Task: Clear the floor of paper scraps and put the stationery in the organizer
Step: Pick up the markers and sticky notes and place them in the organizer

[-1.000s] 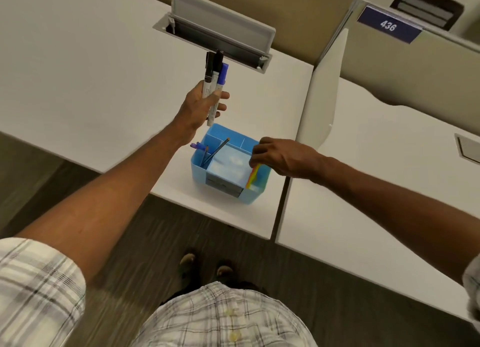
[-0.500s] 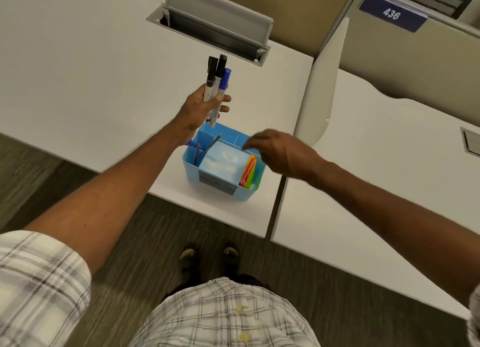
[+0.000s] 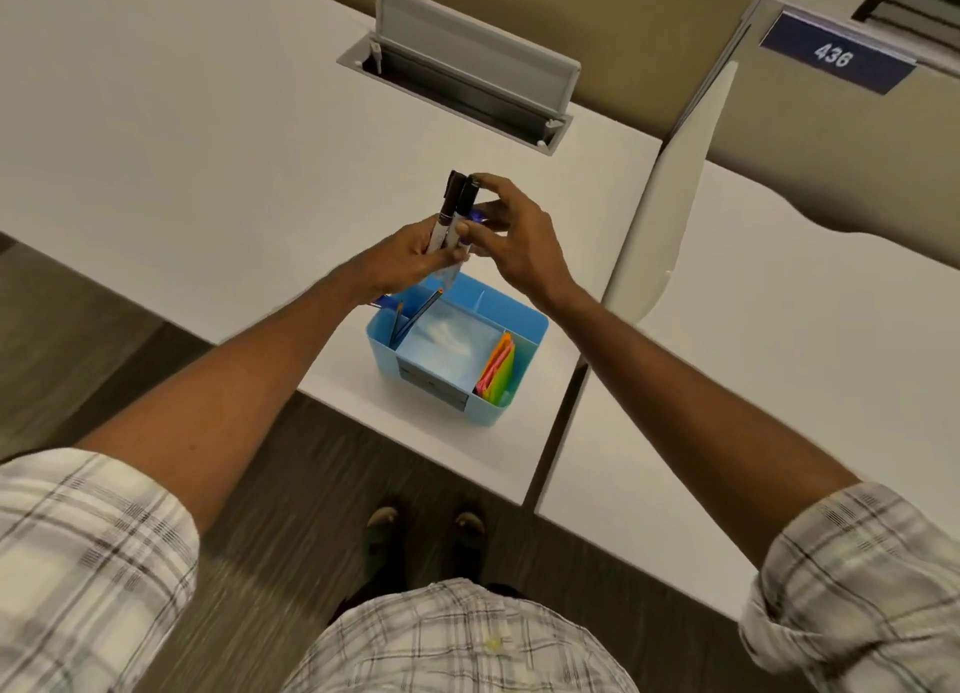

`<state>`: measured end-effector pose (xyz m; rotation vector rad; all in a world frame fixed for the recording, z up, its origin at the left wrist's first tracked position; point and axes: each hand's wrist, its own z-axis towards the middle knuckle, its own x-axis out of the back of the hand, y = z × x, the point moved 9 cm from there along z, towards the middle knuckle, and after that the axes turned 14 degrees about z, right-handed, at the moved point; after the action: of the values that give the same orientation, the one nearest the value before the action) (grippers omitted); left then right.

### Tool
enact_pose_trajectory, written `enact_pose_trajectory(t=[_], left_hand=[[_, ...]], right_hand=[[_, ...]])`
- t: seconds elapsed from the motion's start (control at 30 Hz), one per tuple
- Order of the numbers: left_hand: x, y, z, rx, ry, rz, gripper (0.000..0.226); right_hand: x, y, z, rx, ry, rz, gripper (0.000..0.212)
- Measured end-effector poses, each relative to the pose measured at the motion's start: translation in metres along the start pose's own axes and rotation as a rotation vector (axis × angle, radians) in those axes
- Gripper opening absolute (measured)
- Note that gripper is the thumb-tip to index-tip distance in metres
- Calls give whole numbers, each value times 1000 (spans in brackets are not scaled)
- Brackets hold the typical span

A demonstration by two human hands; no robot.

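The organizer [image 3: 524, 318] stood at the counter's [image 3: 208, 147] near edge, close to its near right corner, with pencils [image 3: 415, 313] in its left compartment and paper notes [image 3: 498, 370] in its right. Above its far side, the left hand [image 3: 410, 258] and right hand [image 3: 511, 235] held markers [image 3: 452, 209]. A cable hatch [image 3: 467, 69] sat at the far edge.

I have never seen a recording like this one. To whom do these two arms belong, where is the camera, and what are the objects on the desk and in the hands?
There is no machine here. A person wears a camera on the head, so it looks down along their own two arms to the shoes and the floor. The left hand grips a bundle of markers, caps up; the right hand pinches the same bundle from the other side. Under them, on the white desk, stands a blue organizer. Its left compartment holds pencils, and its right one holds bright coloured paper notes.
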<state>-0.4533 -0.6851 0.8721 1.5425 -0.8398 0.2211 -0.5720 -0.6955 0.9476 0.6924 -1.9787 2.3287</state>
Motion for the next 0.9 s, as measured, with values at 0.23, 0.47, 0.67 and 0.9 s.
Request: enact_pose_trajectory(t=[0.23, 0.47, 0.67, 0.9], left_hand=[[-8, -6, 8, 25, -99, 287, 49], [-9, -16, 15, 34, -142, 467, 39], [-14, -22, 12, -33, -228, 398, 35], [0, -44, 11, 48, -152, 407, 46]], right_hand=[[2, 15, 2, 14, -21, -77, 40], [-8, 34, -1, -98, -45, -86, 34], [-18, 42, -4, -134, -56, -134, 33], [-23, 43, -10, -122, -18, -166, 30]])
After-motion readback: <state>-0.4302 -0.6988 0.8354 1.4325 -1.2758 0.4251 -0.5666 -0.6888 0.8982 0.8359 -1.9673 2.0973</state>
